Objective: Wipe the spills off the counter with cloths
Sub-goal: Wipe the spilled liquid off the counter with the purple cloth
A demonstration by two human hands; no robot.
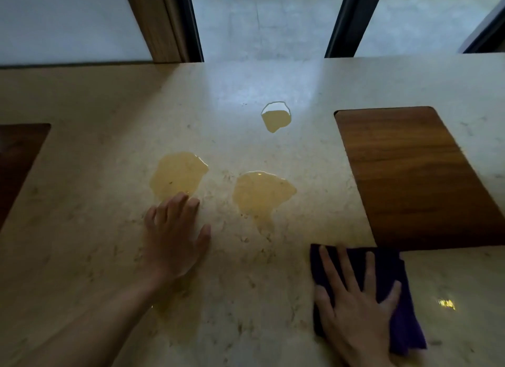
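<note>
**Cloth flat under the right hand, three spills sitting**

While the right hand (355, 306) is pressing the cloth (393, 284) near the counter's (82, 106) front edge with fingers spread, the left hand (172, 241) is lying flat and empty, fingertips touching the left spill (177, 175); two more spills (259, 194) (276, 117) are sitting mid-counter beside a board (410, 175).

A pale beige speckled stone counter (95, 153) carried three amber liquid puddles: a small far one (276, 119), a broad left one (177, 175) and a middle one (261, 193) trailing toward the near edge. A brown rounded wooden board (410, 175) lay at right, a darker wooden panel (19, 158) at left. A folded dark purple cloth (393, 284) lay flat just in front of the board.
</note>
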